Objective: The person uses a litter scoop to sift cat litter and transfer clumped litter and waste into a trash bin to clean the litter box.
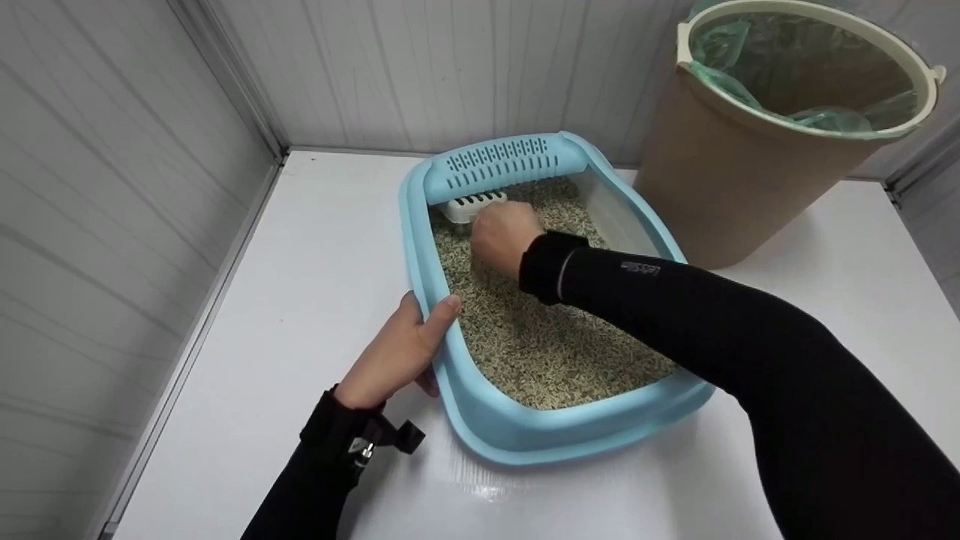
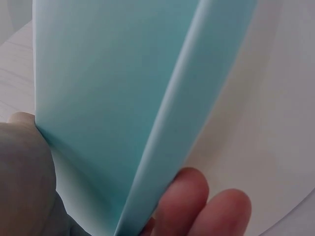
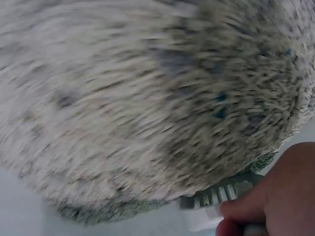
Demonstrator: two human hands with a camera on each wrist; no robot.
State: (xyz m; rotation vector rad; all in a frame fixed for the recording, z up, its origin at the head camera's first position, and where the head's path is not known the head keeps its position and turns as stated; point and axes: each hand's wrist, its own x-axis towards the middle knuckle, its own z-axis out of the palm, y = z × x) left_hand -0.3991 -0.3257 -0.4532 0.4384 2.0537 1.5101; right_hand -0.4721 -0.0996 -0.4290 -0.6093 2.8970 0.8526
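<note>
A light blue litter box (image 1: 517,431) holds a layer of tan pellet litter (image 1: 547,360). My left hand (image 1: 394,349) grips its left rim, thumb on top; the left wrist view shows fingertips (image 2: 184,199) against the rim's underside. Inside the box, my right hand (image 1: 506,234) holds a whitish slotted litter scoop (image 1: 480,204) near the far left corner. Most of the scoop's handle is hidden by that hand. In the right wrist view the scoop's slots (image 3: 216,196) show beside the fingers, low against the litter, which is blurred.
A tall brown bin (image 1: 720,180) with a cream rim and a green plastic liner stands behind the box on the right. The white tabletop (image 1: 330,247) lies under both. Grey panelled walls (image 1: 435,67) rise at the back and left.
</note>
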